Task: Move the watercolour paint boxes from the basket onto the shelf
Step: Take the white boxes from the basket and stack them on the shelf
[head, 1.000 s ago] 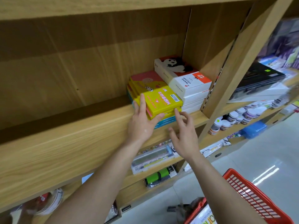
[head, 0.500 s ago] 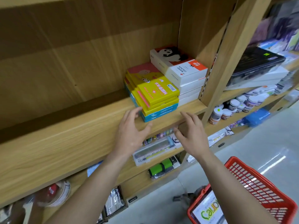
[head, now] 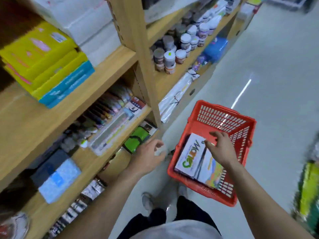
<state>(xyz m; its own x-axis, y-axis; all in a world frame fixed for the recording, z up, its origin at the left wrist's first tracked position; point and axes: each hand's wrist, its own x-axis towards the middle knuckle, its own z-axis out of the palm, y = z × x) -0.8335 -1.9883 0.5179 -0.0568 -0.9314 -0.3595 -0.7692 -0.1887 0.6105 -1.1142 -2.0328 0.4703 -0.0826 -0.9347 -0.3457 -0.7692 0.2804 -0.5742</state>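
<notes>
Hands had left the shelf [head: 72,107] and dropped toward the basket [head: 241,192] on the floor; half a second before, both had hovered just in front of the yellow stack [head: 43,66], and the view had been level with it. By this moment the head had tipped down, so the stack sat at the upper left, squared up near the shelf's front edge beside white boxes [head: 96,31].

The right hand [head: 219,149] was inside the basket, fingers spread and curled downward over the top edge of a white box [head: 188,157] printed in green and orange. It seemed to touch that edge, or nearly so, but had not closed on it. A second box [head: 208,169], with a colourful cover, lay just beside the first, partly under the forearm.

The left hand [head: 146,156] hung outside the basket, near its left rim and in front of the lower shelves, loosely curled. Something pale showed at its fingertips; blur made it impossible to tell whether the hand held anything.

Judging by this, one placement was finished and the next pick had begun. At least two boxes remained in the basket, so the task was only partly done. The box leaned on its neighbour, so a pinch on the top edge should lift it free.
</notes>
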